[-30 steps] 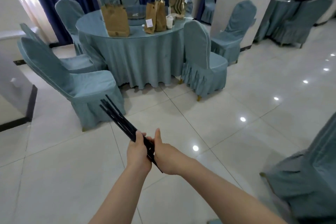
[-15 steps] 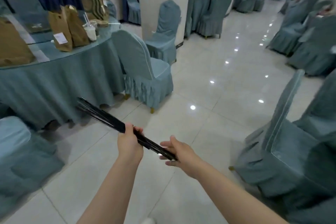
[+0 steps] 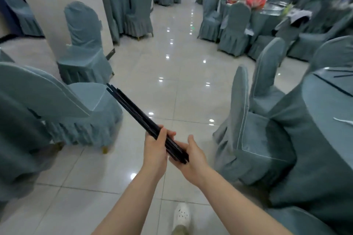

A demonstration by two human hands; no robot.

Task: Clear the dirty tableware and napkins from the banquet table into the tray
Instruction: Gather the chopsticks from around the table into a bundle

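Note:
A bundle of several black chopsticks (image 3: 133,108) points up and to the left over the tiled floor. My left hand (image 3: 155,149) grips the bundle near its lower end. My right hand (image 3: 193,160) lies under the butt ends, palm up with the thumb raised. At the right edge is a round banquet table (image 3: 324,101) under a blue-grey cloth. Loose black chopsticks (image 3: 342,75) and a white napkin (image 3: 343,120) lie on it. No tray is in view.
Covered chairs stand close on the left (image 3: 86,101) and on the right (image 3: 254,139), with a tiled aisle (image 3: 177,63) between them. A white pillar (image 3: 57,5) rises at the back left. Cluttered tables (image 3: 267,11) are farther off. My white shoe (image 3: 182,215) shows below.
The view has swung right, from the table with paper bags to the aisle and another table. My right hand has closed in under the chopstick ends; my left hand still grips the bundle.

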